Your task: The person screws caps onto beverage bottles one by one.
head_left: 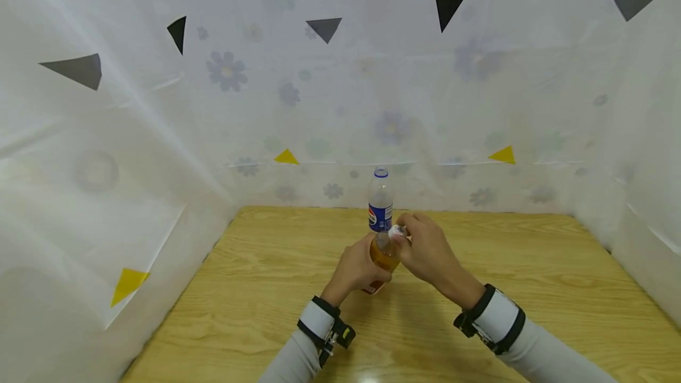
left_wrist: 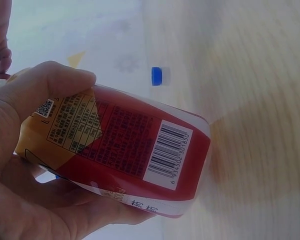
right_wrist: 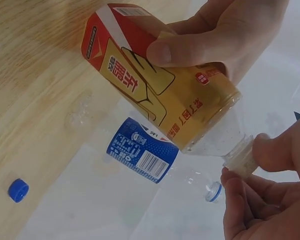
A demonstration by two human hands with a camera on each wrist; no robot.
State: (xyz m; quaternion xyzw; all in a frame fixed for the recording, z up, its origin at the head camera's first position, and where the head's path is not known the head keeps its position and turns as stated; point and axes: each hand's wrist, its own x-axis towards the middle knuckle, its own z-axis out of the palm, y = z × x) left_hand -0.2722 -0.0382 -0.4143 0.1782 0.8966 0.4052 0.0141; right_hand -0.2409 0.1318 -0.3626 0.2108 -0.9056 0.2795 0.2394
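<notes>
My left hand (head_left: pixel 355 266) grips a drink bottle (right_wrist: pixel 140 75) with a red and gold label round its body. The bottle leans, its neck toward my right; whether its base touches the table I cannot tell. Thumb and fingers of my right hand (head_left: pixel 431 250) pinch the white cap (right_wrist: pixel 241 160) at the bottle's mouth. Just behind stands a clear bottle (head_left: pixel 380 216) with a blue label, upright and uncapped, a blue ring round its neck. A loose blue cap (right_wrist: pixel 18 190) lies on the table, also visible in the left wrist view.
The wood-grain table (head_left: pixel 255 288) reaches back to a pale flowered curtain (head_left: pixel 340 105), which also hangs along both sides. Black, grey and yellow triangles mark the curtain. Each wrist wears a strapped-on camera.
</notes>
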